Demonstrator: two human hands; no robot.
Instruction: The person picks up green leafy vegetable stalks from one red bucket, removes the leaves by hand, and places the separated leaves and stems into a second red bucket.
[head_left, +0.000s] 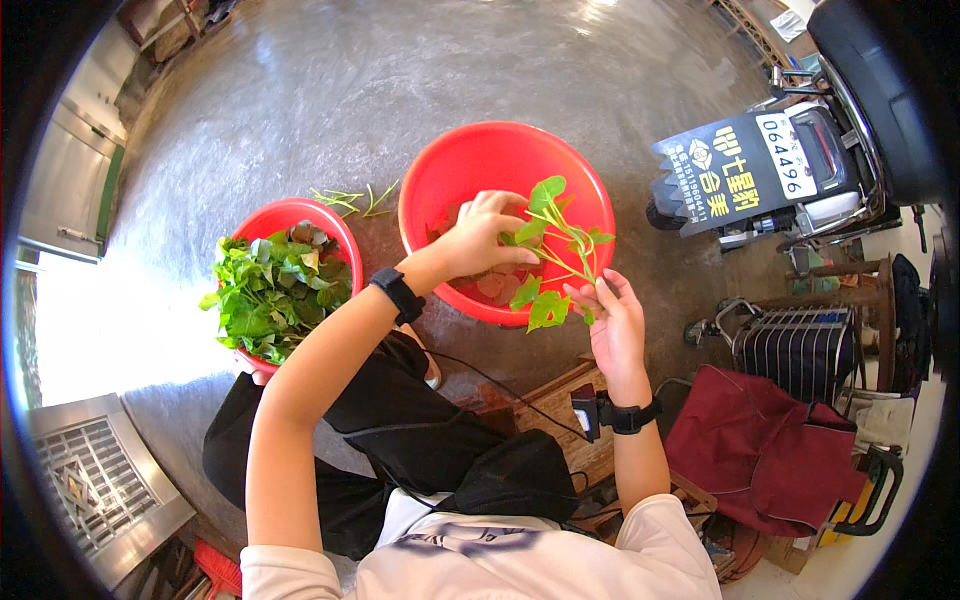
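Note:
My right hand (616, 315) pinches the lower stems of a sprig of leafy greens (559, 240), which fans up and left over the rim of a red plastic basin (495, 142). At the sprig's left side is my left hand (480, 238), its thumb and fingers curved around a leaf; whether they grip it is hidden. Reddish-brown, flat pieces (495, 287), perhaps leaves, lie in the bottom of the basin. To the left, a smaller red basin (352, 255) is heaped with loose green leaves (262, 289).
Cut green stems (341, 199) lie on the concrete floor (337, 112) between the basins. An electric scooter (780, 165) bearing writing stands at right. Nearer me are a wire basket cart (795, 352), a maroon cloth (757, 450) and a wooden board (570, 412). A thin black cable (495, 381) crosses beside my leg.

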